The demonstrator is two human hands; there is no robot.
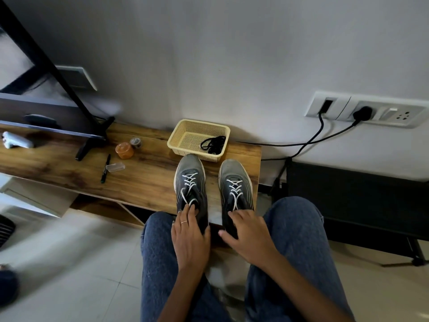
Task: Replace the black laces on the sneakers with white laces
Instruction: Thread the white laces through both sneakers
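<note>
Denim-clad knees [162, 263] fill the view at six o'clock, and both hands are extended from between them onto the heels of two sneakers set side by side on a wooden table [144, 177]. The left hand [189, 238] is laid over the heel of the left sneaker [190, 182], its fingers fairly straight and touching the collar just beside the loose ends of the white lace [189, 182]; nothing is seen to be pinched. The right hand [246, 235] is rested likewise on the heel of the right sneaker [235, 184], fingers spread and relaxed, with nothing clasped.

White lacing [235, 188] is seen crossed through the eyelets of the right sneaker too, and no black lace is visible on either. A bundle of black laces [214, 144] is seen in the cream basket [181, 133] at twelve o'clock, just beyond the toes. The replacement is therefore judged nearly or wholly done. Whether bows have been tied cannot be told, as the upper eyelets are partly hidden by the hands; tying or tidying the ends may remain.

At ten o'clock a pen [105, 168], an orange jar [125, 150] and a small clear case [115, 167] are laid on the table.
</note>
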